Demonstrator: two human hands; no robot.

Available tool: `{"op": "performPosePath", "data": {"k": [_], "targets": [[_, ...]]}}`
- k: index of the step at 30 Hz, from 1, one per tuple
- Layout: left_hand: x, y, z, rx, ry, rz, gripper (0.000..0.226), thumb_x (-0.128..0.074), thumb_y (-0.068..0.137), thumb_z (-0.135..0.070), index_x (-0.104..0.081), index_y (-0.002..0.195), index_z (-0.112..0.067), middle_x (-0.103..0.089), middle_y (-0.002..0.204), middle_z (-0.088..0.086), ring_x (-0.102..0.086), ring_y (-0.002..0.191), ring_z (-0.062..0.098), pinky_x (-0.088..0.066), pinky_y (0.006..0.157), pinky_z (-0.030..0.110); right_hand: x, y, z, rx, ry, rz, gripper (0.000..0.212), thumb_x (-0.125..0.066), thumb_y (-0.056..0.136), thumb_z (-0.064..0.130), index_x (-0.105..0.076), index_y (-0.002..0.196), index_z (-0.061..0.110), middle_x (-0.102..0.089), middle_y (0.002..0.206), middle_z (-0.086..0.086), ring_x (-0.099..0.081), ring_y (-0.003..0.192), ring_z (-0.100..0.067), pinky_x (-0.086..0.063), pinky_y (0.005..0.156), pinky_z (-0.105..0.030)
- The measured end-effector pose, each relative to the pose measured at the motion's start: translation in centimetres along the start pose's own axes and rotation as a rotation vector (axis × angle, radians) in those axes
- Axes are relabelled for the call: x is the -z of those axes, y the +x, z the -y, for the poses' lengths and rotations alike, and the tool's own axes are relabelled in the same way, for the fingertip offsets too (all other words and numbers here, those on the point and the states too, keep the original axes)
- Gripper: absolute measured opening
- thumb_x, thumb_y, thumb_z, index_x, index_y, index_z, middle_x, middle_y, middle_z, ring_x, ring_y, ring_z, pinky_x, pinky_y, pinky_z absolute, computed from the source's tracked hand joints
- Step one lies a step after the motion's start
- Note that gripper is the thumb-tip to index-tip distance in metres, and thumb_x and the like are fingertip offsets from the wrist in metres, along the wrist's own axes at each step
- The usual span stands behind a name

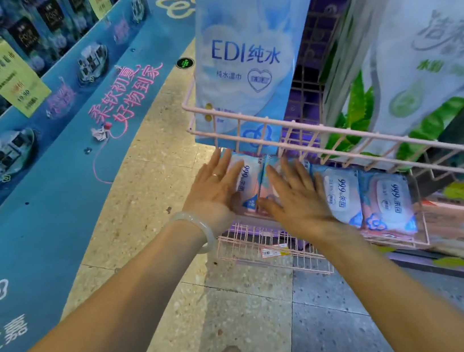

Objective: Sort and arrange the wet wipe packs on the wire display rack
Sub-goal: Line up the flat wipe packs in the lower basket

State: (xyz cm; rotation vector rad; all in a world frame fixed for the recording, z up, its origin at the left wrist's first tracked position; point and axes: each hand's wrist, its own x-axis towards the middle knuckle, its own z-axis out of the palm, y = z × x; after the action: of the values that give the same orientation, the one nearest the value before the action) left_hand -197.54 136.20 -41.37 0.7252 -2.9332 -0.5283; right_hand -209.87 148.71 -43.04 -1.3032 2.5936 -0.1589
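Pink wire everywhere, and both hands are flat on the stock! Left hand (217, 187) lies with fingers straight on the end wet wipe pack (248, 185), right hand (293, 197) spreads its fingers across the neighbour pack, pressing rather than gripping; nothing is pinched or curled round. Those packs sit in a row on the middle shelf of the wire display rack (277, 127), and two more pink-and-blue packs (344, 198) carry on to the right, standing edge to edge. Risk now, as I read it: the end pack sits right at the rack's open-looking left edge, so a push that way could slide it off onto the floor, and soft packs pressed from the front may buckle or tip backward instead of squaring up. Uneven pressure between the two hands could skew the row. Overhead, the upper basket's front rail hangs close above the knuckles, which would snag a hand lifting out fast. In that basket stands a tall blue wipes bag (249, 54), and a green-leafed bag (417, 60) leans at the right, crowding the space. Below, the lower wire shelf (265, 248) holds just a price tag (274, 251). A pale bangle (202, 227) rides the left wrist, loose enough to catch wire. Blue promotional display (39, 128) flanks the aisle on the left, sandalled feet on speckled floor beneath.
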Motion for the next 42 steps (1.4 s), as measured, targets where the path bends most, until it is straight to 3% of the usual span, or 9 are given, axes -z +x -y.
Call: {"op": "performPosePath", "data": {"k": [2,4,9,15,27,30,33,39,42], "targets": [[-0.9,0.7,0.2,0.016,0.11,0.203,0.061,-0.035,0.097,-0.035,-0.01,0.15,-0.018,0.0,0.161,0.007,0.002,0.148,0.024,-0.002,0.117,0.033,-0.6,-0.4,-0.2,0.006,-0.018,0.013,0.066,-0.028,0.091,0.056,-0.002,0.147,0.033,0.011,0.159,0.003,0.012,0.145,-0.02,0.012,0.115,-0.046],[-1.4,1.1,0.0,0.061,0.16,0.245,0.063,-0.031,0.097,-0.038,-0.001,0.15,-0.022,0.008,0.161,0.004,0.008,0.148,0.021,0.0,0.118,0.035,-0.5,-0.1,0.3,0.013,-0.009,0.015,0.065,-0.027,0.092,0.055,-0.002,0.148,0.031,0.01,0.159,0.002,0.013,0.145,-0.02,0.01,0.115,-0.046],[-0.5,1.2,-1.6,0.113,0.159,0.275,0.067,-0.039,0.096,-0.032,-0.003,0.15,-0.018,0.008,0.161,0.006,0.008,0.148,0.022,-0.001,0.118,0.035,1.3,-1.3,-1.5,-0.006,0.183,0.107,0.067,-0.037,0.09,0.056,-0.013,0.147,0.03,0.006,0.159,0.002,0.013,0.145,-0.016,0.014,0.114,-0.039],[-1.0,1.6,-3.9,-0.023,0.082,0.202,0.075,-0.045,0.087,-0.055,-0.01,0.149,-0.033,0.007,0.161,0.006,0.009,0.148,0.026,0.007,0.117,0.041,2.3,-5.0,-9.8,-0.465,0.129,-0.177,0.086,-0.049,0.077,0.065,-0.013,0.147,0.03,-0.007,0.159,-0.008,0.001,0.146,-0.028,-0.002,0.118,-0.049],[-2.8,4.9,-6.6,-0.123,0.252,0.203,0.107,-0.031,0.056,-0.092,-0.016,0.146,-0.035,-0.019,0.158,-0.001,-0.016,0.143,0.032,-0.001,0.117,0.055,1.5,-3.9,-12.2,-0.274,0.087,-0.075,0.098,-0.048,0.059,0.081,-0.024,0.142,0.035,-0.014,0.156,-0.008,-0.001,0.144,-0.034,-0.006,0.116,-0.056],[-3.5,3.1,-6.6,-0.093,0.206,0.238,0.115,-0.033,0.054,-0.093,0.002,0.148,-0.036,0.003,0.161,-0.004,0.006,0.146,0.031,0.009,0.114,0.055,1.5,-4.5,-11.0,-0.296,0.119,-0.028,0.115,-0.03,0.042,0.095,-0.009,0.142,0.043,0.003,0.158,0.0,0.013,0.144,-0.027,0.003,0.115,-0.059],[-5.0,0.9,-6.6,-0.105,0.249,0.226,0.11,-0.034,0.063,-0.087,0.015,0.146,-0.035,0.032,0.152,-0.006,0.024,0.144,0.03,0.016,0.112,0.054,-0.1,-5.8,-9.6,-0.282,-0.018,-0.019,0.117,-0.008,0.044,0.098,0.011,0.143,0.04,0.013,0.158,0.006,0.024,0.142,-0.02,0.017,0.108,-0.059],[-4.9,1.7,-6.9,-0.057,0.275,0.271,0.094,-0.025,0.074,-0.08,0.016,0.146,-0.035,0.026,0.157,0.001,0.023,0.144,0.03,0.012,0.113,0.054,0.0,-5.7,-9.6,-0.267,-0.081,-0.001,0.111,-0.005,0.052,0.095,0.016,0.143,0.036,0.016,0.158,0.003,0.026,0.142,-0.022,0.018,0.107,-0.061],[-4.7,0.8,-7.3,-0.02,0.264,0.278,0.093,-0.029,0.077,-0.077,0.015,0.146,-0.034,0.026,0.157,0.003,0.027,0.143,0.029,0.014,0.113,0.054,0.4,-6.4,-9.0,-0.269,-0.036,0.046,0.104,-0.018,0.061,0.09,0.012,0.145,0.035,0.017,0.158,0.003,0.026,0.142,-0.021,0.016,0.108,-0.059]]}}
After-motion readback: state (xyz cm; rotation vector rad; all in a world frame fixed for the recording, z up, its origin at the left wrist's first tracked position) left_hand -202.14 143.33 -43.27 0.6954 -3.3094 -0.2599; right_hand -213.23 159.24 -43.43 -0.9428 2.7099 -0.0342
